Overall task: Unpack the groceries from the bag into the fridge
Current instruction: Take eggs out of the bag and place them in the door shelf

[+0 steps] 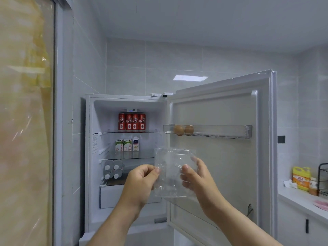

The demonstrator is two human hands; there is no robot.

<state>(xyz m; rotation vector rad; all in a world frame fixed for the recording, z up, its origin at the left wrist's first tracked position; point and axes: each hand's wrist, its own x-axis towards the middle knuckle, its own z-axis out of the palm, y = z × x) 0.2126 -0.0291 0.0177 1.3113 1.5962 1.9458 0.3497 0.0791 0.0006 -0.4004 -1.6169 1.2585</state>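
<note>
Pinching a clear tray by its side edges, the left hand and right hand hold it near, fingers curled on the plastic; it looks empty. Farther right, two eggs sit loose in the rack on the door; jolting that door could roll them together and crack them. Far left, cans line the top shelf.

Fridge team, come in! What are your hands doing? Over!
Left hand and right hand both pinch clear plastic tray, looks empty. Two eggs sit in door shelf. Nothing blocks fridge.
</note>
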